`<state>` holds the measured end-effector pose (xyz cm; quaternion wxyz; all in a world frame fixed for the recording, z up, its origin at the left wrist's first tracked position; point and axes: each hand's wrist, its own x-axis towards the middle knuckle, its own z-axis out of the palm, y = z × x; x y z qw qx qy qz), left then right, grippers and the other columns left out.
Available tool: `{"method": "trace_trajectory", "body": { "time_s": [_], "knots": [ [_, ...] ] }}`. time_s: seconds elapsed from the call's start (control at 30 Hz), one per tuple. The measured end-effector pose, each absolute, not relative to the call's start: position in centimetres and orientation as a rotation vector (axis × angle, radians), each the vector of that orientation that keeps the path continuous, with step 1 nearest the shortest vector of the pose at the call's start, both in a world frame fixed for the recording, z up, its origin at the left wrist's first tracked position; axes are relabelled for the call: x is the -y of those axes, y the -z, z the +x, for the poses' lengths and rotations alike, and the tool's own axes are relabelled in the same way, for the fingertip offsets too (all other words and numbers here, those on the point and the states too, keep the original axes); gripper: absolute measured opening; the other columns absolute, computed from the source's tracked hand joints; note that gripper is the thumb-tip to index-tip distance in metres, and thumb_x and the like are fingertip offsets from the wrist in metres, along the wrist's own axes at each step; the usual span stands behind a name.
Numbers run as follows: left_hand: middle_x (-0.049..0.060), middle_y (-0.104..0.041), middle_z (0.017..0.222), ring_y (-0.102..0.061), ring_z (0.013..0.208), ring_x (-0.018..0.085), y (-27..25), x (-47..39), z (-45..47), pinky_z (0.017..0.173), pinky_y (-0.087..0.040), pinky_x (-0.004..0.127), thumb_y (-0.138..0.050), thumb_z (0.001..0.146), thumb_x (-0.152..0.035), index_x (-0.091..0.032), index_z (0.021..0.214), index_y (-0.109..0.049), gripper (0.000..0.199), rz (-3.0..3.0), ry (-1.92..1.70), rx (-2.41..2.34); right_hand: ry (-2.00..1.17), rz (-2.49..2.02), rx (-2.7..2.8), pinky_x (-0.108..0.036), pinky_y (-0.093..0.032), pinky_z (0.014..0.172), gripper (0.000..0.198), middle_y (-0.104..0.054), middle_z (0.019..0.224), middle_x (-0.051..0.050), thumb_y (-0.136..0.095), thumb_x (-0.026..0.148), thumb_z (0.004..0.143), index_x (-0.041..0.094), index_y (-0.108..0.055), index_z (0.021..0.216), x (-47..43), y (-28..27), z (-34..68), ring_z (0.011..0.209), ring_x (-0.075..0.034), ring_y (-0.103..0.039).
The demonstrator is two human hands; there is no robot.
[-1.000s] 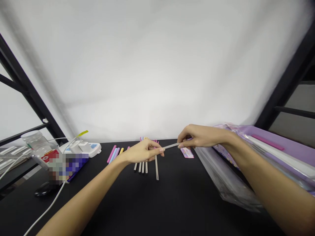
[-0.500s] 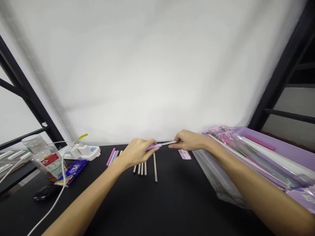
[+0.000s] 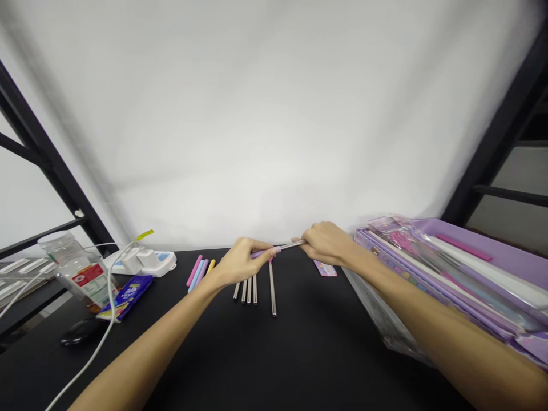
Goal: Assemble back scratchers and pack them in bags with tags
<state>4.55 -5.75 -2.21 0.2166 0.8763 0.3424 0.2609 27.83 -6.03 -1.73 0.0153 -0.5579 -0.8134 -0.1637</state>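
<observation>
My left hand (image 3: 240,262) is closed around a slim purple tube (image 3: 261,253), its thumb and fingers pinching along it. A thin silver metal rod (image 3: 291,245) meets the tube's right end, and my right hand (image 3: 324,242) grips the rod's other end. Whether the rod sits inside the tube or only touches it, I cannot tell. Below my left hand several silver rods (image 3: 249,291) lie side by side, partly hidden by it. A separate silver rod (image 3: 273,291) with a pink top end lies to their right. Several pink, blue, purple and yellow sticks (image 3: 200,273) lie left of my left hand.
At the right stands a purple bin (image 3: 462,234) full of plastic-wrapped items. A small printed card (image 3: 325,269) lies near it. On the left are a clear jar (image 3: 81,271), a blue packet (image 3: 128,294), a black mouse (image 3: 83,331), a white power strip (image 3: 165,262) and a white cable (image 3: 109,331).
My right hand has turned, its knuckles now higher and more curled over the rod. My left fingers have shifted along the purple tube, covering more of it. The view has moved slightly.
</observation>
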Motion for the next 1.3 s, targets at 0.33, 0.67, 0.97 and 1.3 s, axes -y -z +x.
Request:
{"method": "trace_trajectory", "body": {
  "time_s": [0.33,0.67,0.97,1.3],
  "knots": [
    [-0.009,-0.018,0.052,-0.015,0.046,0.007,3.3,5.2,5.3,0.045,-0.012,0.024,-0.052,0.085,-0.066,-0.015,0.085,-0.066,0.053,1.877,-0.599,-0.830,0.664,-1.726,2.567,-0.035,-0.035,0.060,0.057,-0.073,0.078,-0.023,-0.029,0.036,0.098,0.011,-0.077,0.080,6.5,0.9,27.4,0.071,-0.031,-0.069],
    [-0.008,-0.032,0.059,-0.027,0.049,0.007,3.5,5.9,6.3,0.047,-0.025,0.020,-0.041,0.095,-0.056,-0.020,0.098,-0.052,0.038,2.007,-0.901,-0.791,-0.027,-1.350,1.755,-0.046,-0.044,0.090,0.065,-0.067,0.116,-0.015,-0.075,0.057,0.069,0.021,-0.060,0.121,7.6,-3.8,31.8,0.108,-0.033,-0.059],
    [-0.001,-0.065,0.070,-0.056,0.058,0.011,4.7,6.2,7.9,0.061,-0.043,0.024,-0.039,0.097,-0.052,-0.019,0.088,-0.059,0.040,2.290,-0.788,-0.803,-1.417,-0.699,0.944,-0.021,-0.048,0.055,0.031,-0.048,0.052,0.004,-0.058,0.036,0.093,0.019,-0.054,0.067,6.2,-1.6,26.4,0.050,-0.009,-0.050],
    [0.001,-0.069,0.076,-0.064,0.071,0.015,4.6,5.1,6.6,0.070,-0.046,0.026,-0.040,0.098,-0.045,-0.018,0.088,-0.064,0.038,2.350,-0.813,-0.921,-0.934,-0.722,1.189,-0.024,-0.007,0.036,0.065,-0.015,0.040,0.013,-0.078,0.051,0.073,0.025,-0.021,0.053,7.7,-2.6,24.9,0.035,-0.003,-0.011]
  ]
}}
